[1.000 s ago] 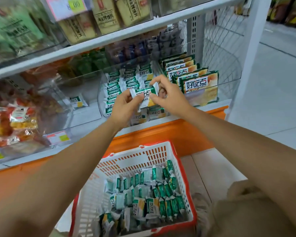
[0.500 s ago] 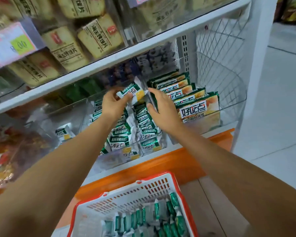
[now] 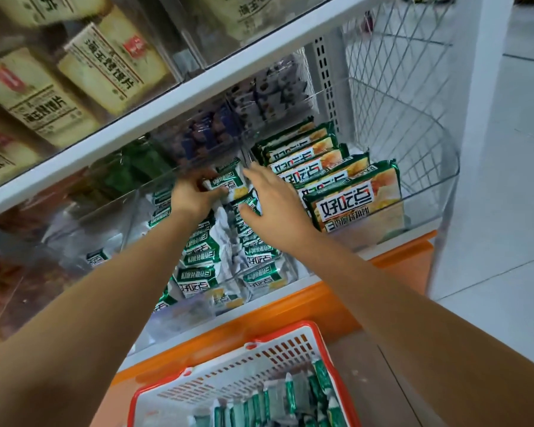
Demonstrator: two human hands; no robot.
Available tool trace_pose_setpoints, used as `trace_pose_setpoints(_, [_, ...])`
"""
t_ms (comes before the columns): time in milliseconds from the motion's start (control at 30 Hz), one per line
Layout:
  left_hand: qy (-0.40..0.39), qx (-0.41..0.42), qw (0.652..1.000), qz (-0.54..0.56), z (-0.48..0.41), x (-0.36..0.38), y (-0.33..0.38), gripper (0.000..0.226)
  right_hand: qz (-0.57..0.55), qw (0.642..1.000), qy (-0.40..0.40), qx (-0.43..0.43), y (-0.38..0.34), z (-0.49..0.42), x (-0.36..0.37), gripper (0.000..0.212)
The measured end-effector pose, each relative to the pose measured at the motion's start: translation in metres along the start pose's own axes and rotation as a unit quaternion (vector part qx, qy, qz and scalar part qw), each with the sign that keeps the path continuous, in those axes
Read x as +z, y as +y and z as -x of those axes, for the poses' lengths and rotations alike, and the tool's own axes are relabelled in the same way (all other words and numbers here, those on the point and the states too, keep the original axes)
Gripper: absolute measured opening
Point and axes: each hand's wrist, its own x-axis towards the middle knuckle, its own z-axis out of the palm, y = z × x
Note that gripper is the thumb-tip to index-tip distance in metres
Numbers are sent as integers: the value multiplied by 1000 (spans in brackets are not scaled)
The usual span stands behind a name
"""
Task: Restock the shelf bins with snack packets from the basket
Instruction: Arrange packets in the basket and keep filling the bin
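Green-and-white foil looks light, crinkly and probably slippery, so the snack packet (image 3: 228,186) is best pinched at an end. The left grip (image 3: 195,197) is curled round its left end, far in the clear bin (image 3: 139,192). The right grip (image 3: 275,204) lies spread on neighbouring packets. Below, the basket (image 3: 228,374) holds more.

Your basket (image 3: 244,371) runs off the bottom edge. Your left hand (image 3: 191,195) partly hides its fingers behind the packet (image 3: 230,183), and the far-left goods (image 3: 3,272) blur beyond reading.
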Motion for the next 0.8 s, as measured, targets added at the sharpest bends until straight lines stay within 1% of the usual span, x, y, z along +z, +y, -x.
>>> trace_pose_setpoints(133, [7,-22,999,-31,-7,6,6,37,-11,1000,-5,-6,2,3,-1,61])
trace_pose_setpoints(233, [7,-29,997,-72,-11,10,6,41,-16,1000,-7,-11,4,2,-1,61])
trace_pose_setpoints(400, [18,-59,995,-77,-15,9,6,44,-20,1000,-8,-11,4,3,-1,59])
trace_pose_setpoints(567, [19,-38,989,-139,-5,9,9,36,-17,1000,-11,-8,2,5,-4,55])
trace_pose_setpoints(633, [15,-33,990,-134,-3,8,9,36,-11,1000,-13,-7,1,6,-5,55])
trace_pose_setpoints(700, [9,-8,993,-116,2,7,9,38,-13,1000,-12,-6,1,7,-5,54])
trace_pose_setpoints(800, [6,50,995,-85,12,3,9,39,-34,999,25,-24,1,8,-3,45])
